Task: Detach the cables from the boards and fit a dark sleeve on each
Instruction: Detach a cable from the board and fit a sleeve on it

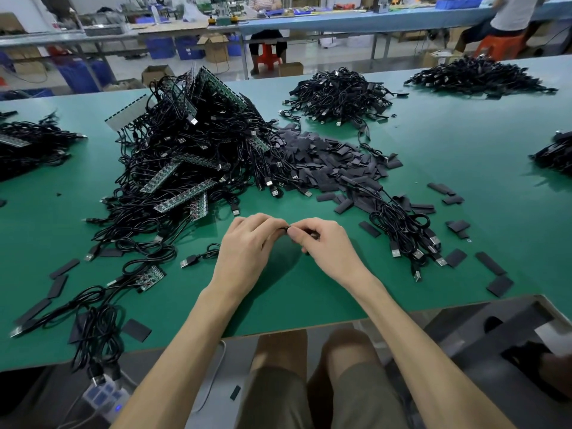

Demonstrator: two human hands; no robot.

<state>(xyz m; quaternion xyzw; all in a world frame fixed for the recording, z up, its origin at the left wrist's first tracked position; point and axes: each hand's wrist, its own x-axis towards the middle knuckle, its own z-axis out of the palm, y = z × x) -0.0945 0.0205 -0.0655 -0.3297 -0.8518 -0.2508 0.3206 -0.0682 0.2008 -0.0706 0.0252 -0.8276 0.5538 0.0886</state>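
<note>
- Lower centre of the frame: the left hand (247,246) and right hand (325,243) meet with fingers curled in. Thumb and forefinger tips of both pinch one small dark piece (312,234) — sleeve, cable end or both, too small to tell.
- A loose cable (198,257) lies just left of the left hand and seems to run in under it; probably the one in work.
- Stock sits above the hands on the green table (464,150): the heap of boards and cables (185,156) at centre left, with the pile of sleeves (328,162) against its right side.
- Risk: the fingertips hide the join, so a sleeve pushed on askew could crumple or snag.
- Risk: a slack pinch would drop the piece among the look-alike sleeves scattered nearby.
- Risk: the trailing cable may catch in the tangle at left — a pull could drag the heap.
</note>
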